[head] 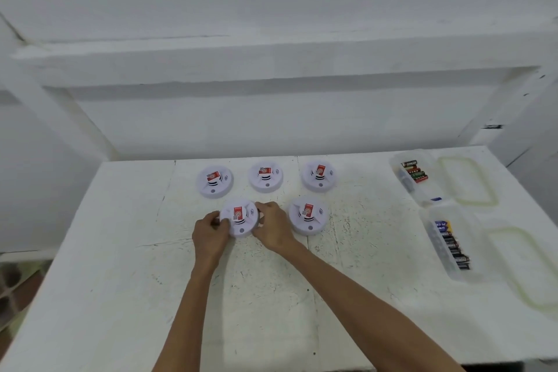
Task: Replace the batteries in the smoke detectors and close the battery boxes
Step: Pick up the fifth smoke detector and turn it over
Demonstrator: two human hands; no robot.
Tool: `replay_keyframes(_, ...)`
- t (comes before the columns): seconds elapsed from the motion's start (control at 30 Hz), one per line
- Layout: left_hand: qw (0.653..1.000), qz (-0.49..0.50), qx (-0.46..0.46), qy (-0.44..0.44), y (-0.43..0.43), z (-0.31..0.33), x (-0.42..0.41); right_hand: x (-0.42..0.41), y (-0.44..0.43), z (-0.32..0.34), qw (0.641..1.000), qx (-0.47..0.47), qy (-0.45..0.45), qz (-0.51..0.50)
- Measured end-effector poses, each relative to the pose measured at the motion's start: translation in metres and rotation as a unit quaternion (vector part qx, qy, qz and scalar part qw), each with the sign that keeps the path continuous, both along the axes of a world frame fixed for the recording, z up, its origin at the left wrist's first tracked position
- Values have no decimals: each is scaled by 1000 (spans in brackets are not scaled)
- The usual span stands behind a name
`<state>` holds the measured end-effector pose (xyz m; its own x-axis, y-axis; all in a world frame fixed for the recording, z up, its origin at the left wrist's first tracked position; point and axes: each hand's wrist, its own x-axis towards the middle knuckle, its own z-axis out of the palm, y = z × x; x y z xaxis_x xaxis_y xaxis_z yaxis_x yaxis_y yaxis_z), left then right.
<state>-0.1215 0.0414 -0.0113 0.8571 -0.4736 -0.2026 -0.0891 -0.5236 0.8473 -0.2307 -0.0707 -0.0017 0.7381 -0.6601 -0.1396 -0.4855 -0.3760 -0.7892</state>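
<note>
Several round white smoke detectors with red labels lie on the white table point(271, 296). Three form a back row: left detector point(214, 181), middle detector point(265, 176), right detector point(319, 175). In front lie the front-left detector point(240, 217) and the front-right detector point(308, 214). My left hand point(211, 231) grips the left rim of the front-left detector. My right hand point(271, 226) grips its right rim. Both sets of fingers curl round its edge.
At the right stand two open clear plastic boxes: a far box point(401, 187) with red-and-green batteries point(415, 171), and a near box point(434, 254) with dark batteries point(453, 246). Their lids point(466, 180) lie beside them. A white wall and shelf rise behind the table.
</note>
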Motion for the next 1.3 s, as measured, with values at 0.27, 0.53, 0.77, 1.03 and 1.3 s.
replay_keyframes(0.27, 987, -49, -72, -135, -27, 27, -27, -44, -31, 37, 991, -49, -83, -89)
replay_keyframes(0.53, 973, -217, -59, -54, -76, 11, -61, -109, -69, 17, 983, -57, 7, -173)
replay_keyframes(0.77, 975, -220, -13, -23, -90, -2, -77, -130, -74, -5, 988, -16, 25, -155)
replay_keyframes(1.03, 951, -303, -52, -30, -80, -3, -78, -133, -74, -16, 997, -38, 33, -52)
replay_keyframes(1.3, 952, -303, -39, -33, -79, -8, -67, -151, -87, -15, 997, -6, -54, -56)
